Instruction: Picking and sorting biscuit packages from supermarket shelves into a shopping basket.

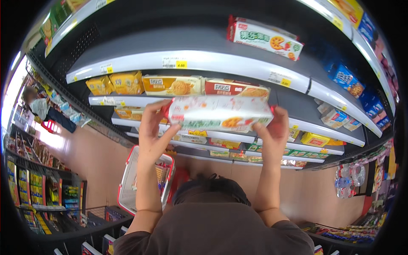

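Observation:
A white and red packet of biscuits (pixel 220 111) is held level between my two hands, in front of the shelves. My left hand (pixel 154 130) grips its left end, the thumb along the lower edge. Its right end is in my right hand (pixel 272 130), thumb also at the front. On the upper shelf lies a similar biscuit packet (pixel 266 40), tilted, with another one partly hidden behind it. Just beyond the held packet, a cream and orange biscuit packet (pixel 172 85) and a red and cream one (pixel 236 86) stand on the shelf below.
A white shopping basket with a red rim (pixel 129 185) stands on the floor at left, goods inside. Blue snack packets (pixel 346 79) are on the shelf at right. Bottled drinks (pixel 349 180) stand on the floor at far right. Another person (pixel 40 106) is in the aisle at far left.

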{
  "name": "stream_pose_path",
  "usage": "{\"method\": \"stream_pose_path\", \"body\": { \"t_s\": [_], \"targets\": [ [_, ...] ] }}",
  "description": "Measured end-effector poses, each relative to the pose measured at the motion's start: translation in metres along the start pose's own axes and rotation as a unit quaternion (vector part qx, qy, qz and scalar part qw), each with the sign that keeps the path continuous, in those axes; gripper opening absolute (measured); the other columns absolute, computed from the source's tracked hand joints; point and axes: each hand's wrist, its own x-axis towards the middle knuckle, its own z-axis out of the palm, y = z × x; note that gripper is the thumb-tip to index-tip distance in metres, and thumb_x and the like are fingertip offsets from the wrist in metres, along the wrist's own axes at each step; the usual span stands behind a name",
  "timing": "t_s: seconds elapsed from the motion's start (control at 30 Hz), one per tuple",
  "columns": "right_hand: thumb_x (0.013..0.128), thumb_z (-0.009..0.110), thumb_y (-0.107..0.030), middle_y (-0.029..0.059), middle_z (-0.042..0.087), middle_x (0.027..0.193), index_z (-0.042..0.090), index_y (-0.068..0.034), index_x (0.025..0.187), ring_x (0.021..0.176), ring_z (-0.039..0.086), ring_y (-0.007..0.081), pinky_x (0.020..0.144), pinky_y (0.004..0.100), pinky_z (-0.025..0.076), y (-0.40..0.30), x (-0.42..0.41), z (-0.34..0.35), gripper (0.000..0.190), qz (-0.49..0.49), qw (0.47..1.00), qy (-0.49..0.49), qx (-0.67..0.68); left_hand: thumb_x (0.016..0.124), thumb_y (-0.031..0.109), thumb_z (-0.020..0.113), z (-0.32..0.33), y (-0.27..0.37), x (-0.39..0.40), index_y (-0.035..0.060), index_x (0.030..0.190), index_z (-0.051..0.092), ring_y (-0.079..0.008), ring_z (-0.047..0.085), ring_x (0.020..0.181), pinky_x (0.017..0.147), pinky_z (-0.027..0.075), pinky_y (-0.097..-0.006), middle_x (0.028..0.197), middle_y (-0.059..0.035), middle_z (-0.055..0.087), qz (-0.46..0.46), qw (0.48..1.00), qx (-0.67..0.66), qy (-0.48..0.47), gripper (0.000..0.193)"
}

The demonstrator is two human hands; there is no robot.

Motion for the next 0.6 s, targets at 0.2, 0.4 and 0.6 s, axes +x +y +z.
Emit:
{"method": "stream_pose_path", "body": {
  "t_s": [0.2, 0.4, 0.6],
  "targets": [
    [0.071, 0.06, -0.002, 0.0107, 0.055, 0.092, 0.043, 0.003, 0.103, 0.086, 0.051, 0.0136, 0.074, 0.024, 0.041, -0.042, 0.066, 0.006, 0.037, -0.166, 0.979, 0.094, -0.076, 0.071, 0.01, 0.062, 0.05, 0.003, 0.084, 0.0004, 0.1, 0.046, -0.0145, 0.051, 0.08, 0.07, 0.041, -0.0246, 0.095, -0.0075, 0.049, 0.114, 0.993, 0.019, 0.03, 0.034],
    [0.069, 0.064, -0.017, 0.0132, 0.058, 0.086, 0.051, 0.004, 0.094, 0.083, 0.054, 0.0174, 0.072, 0.0283, 0.041, -0.036, 0.128, -0.02, 0.035, -0.224, 0.92, 0.134, -0.293, 0.071, 0.014, 0.062, 0.078, 0.007, 0.152, -0.0019, 0.097, 0.051, -0.0178, 0.055, 0.08, 0.074, 0.041, -0.0267, 0.087, -0.0114, 0.055, 0.27, 0.945, 0.179, 0.05, 0.032],
    [0.067, 0.063, -0.015, 0.0183, 0.058, 0.086, 0.051, 0.004, 0.095, 0.081, 0.057, 0.0253, 0.072, 0.031, 0.042, -0.029, 0.138, -0.028, 0.036, -0.196, 0.881, 0.14, -0.407, 0.069, 0.016, 0.062, 0.091, -0.006, 0.167, -0.0011, 0.091, 0.054, -0.0217, 0.057, 0.076, 0.068, 0.043, -0.03, 0.081, -0.0121, 0.056, 0.23, 0.935, 0.271, 0.019, 0.028]
  ]
}}
